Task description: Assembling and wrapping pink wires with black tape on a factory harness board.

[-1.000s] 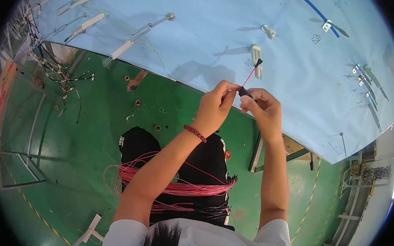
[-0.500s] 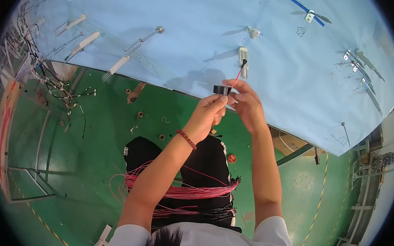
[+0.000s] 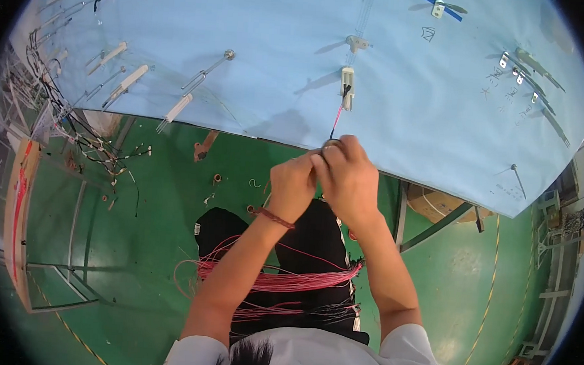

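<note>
Both hands meet at the near edge of the blue board [image 3: 416,123]. My left hand [image 3: 293,186] is closed, its fingertips pressed together around the wire beside the right hand's. Closed over a roll of black tape [image 3: 332,143], my right hand [image 3: 351,183] hides most of the roll. A thin pink wire [image 3: 339,117], dark near my fingers, runs from them up to a pale upright holder [image 3: 347,82] on the board, where its black end sits. The wire's near part is hidden by my hands.
Bundled pink wires [image 3: 286,281] lie across my lap. Metal forks [image 3: 194,86] and clips [image 3: 438,9] stand on the board. A dark cable harness [image 3: 75,126] hangs at the left, near a metal frame [image 3: 75,236]. Under the board's right side is a cardboard box [image 3: 438,203].
My right hand has turned over and closed in against the left at the wire. The tape roll, in plain sight before, is now mostly covered. The view has shifted slightly.
</note>
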The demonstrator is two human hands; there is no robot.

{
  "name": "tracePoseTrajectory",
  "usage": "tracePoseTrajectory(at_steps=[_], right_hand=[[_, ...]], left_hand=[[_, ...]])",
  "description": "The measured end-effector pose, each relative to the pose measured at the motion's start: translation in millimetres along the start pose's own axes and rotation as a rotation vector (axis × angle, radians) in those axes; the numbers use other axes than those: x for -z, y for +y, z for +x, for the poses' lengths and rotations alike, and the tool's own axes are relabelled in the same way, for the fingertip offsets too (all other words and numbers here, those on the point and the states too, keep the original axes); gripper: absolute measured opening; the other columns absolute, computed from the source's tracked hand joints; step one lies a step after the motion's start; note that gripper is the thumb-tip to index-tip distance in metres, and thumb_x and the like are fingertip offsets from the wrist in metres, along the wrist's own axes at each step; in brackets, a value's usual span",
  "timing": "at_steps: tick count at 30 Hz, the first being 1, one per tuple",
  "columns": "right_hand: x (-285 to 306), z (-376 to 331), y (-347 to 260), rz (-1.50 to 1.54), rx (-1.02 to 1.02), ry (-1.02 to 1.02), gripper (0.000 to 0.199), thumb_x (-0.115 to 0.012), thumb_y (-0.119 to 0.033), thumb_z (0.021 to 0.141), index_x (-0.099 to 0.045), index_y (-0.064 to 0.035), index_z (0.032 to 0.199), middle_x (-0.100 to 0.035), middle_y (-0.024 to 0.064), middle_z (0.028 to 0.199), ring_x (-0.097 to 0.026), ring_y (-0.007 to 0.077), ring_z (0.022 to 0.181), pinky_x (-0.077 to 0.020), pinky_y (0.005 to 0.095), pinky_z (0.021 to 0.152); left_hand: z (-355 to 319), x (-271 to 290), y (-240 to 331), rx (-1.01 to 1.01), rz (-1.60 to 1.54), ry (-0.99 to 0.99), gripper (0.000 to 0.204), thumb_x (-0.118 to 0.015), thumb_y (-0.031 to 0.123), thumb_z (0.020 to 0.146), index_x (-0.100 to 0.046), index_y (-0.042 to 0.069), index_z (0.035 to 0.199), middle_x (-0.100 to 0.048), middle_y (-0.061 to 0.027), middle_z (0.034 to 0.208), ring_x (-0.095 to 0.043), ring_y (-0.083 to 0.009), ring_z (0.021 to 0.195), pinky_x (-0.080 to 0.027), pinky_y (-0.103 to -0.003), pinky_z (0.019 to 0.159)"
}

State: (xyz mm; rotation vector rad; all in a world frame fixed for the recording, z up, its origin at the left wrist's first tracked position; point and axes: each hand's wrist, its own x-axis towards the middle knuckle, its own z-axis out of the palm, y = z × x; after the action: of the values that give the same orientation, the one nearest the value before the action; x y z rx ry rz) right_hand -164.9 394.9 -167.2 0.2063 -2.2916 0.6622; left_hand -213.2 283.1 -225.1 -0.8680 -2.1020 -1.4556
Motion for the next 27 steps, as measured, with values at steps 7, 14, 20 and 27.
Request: tracePoseTrajectory(at_steps=[7,14,20,27], right_hand=[[3.4,10.6,18.3,0.14,-0.36,0.209,0.027,-0.054,-0.031,0.09,-0.056,-0.0075,0.103,-0.053,0.0079,0.079,-0.05,0.0186,0.066,-0.0432,0.0336,0.057],[-26.4,-6.5,23.1,1.489,-0.876,0.034,0.03,-0.043,-0.031,0.096,-0.051,-0.004,0.107,-0.058,0.0094,0.095,-0.061,0.0197,0.081,-0.0519,0.0322,0.074],[-35.4,-30.1,28.3,1.052,-0.645,0.058,0.017,-0.053,-0.018,0.094,-0.054,-0.0024,0.101,-0.059,0.0099,0.096,-0.06,0.0155,0.074,-0.049,0.0273,0.069],[-10.9,-38.4,-17.1,-0.018,-0.164,0.016,0.018,-0.061,-0.02,0.086,-0.057,-0.0052,0.095,-0.051,0.0108,0.089,-0.056,0.0262,0.069,-0.0479,0.0352,0.062]], left_hand=[[-4.1,1.4,15.9,0.392,-0.368,-0.092,0.026,-0.052,0.025,0.094,-0.063,0.002,0.101,-0.05,-0.0058,0.058,-0.047,-0.0136,0.052,-0.038,-0.029,0.05],[-6.3,12.0,20.3,0.63,-0.617,-0.121,0.027,-0.052,0.025,0.095,-0.064,0.001,0.099,-0.042,0.0051,0.061,-0.035,-0.005,0.055,-0.031,-0.023,0.049],[-18.2,12.7,20.7,0.507,-0.534,-0.145,0.027,-0.052,0.025,0.095,-0.065,0.002,0.098,-0.041,0.0055,0.061,-0.034,-0.0047,0.055,-0.03,-0.023,0.048],[-52.2,9.8,11.0,0.331,-0.1,-0.066,0.015,-0.052,0.012,0.092,-0.062,0.001,0.097,-0.055,-0.0135,0.062,-0.054,-0.0211,0.053,-0.04,-0.032,0.05]])
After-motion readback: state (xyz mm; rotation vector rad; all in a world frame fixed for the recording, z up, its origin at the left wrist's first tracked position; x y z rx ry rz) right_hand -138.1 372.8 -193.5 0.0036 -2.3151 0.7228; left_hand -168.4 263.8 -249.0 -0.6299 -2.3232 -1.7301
